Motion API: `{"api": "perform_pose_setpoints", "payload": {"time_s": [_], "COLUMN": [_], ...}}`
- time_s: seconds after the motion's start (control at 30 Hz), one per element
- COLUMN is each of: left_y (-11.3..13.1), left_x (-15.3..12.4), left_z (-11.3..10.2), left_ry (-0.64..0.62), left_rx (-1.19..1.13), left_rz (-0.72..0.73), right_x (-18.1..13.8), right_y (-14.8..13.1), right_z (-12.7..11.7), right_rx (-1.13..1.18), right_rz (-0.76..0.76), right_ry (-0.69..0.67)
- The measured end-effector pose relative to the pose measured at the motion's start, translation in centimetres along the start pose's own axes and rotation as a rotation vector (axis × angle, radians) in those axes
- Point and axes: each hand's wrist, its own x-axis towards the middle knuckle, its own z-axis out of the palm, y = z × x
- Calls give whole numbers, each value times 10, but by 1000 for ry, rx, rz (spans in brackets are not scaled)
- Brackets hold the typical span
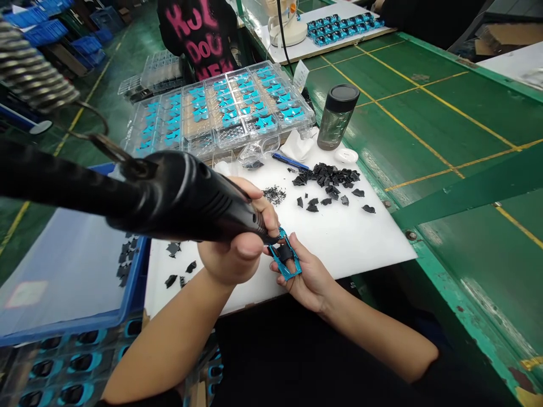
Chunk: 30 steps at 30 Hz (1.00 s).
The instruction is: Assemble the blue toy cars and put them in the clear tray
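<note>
Left hand (233, 249) is gripping one black rotary tool (182, 192), tip at one blue part (285, 260); right hand (307, 277) is holding that part, lower centre of frame, above one white surface (360, 243).

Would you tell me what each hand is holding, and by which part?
The left hand grips a black corded power tool around its front barrel; the right hand holds a blue-and-black moulded part by its frame.

You have a white plastic board (373, 243) on a green, yellow-lined workbench (445, 113). Scattered across the board lie black plastic scraps (326, 178), a small heap of tiny black bits (274, 195), a blue pen (291, 161), and crumpled white tissue (297, 144).
</note>
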Motion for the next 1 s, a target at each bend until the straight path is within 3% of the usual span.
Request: {"api": "perform_pose_setpoints", "payload": {"time_s": [0.17,0.47,0.67,0.77,1.0], "left_y": [3,7,26,32,13], "left_x": [0,3,14,17,18], "left_z": [0,2,1,0,0], "left_ry": [-24,44,92,94,90], "left_rx": [27,47,122,141,75], "left_rz": [-16,-32,82,31,-6], "right_x": [0,0,-1,0,3], "right_y": [0,2,0,-1,0], "right_z": [-1,-1,-1,0,-2], "right_rx": [0,-43,-16,4,-8], "right_rz": [-5,-22,-17,-25,-52], "right_ry": [-2,4,10,15,9]}}
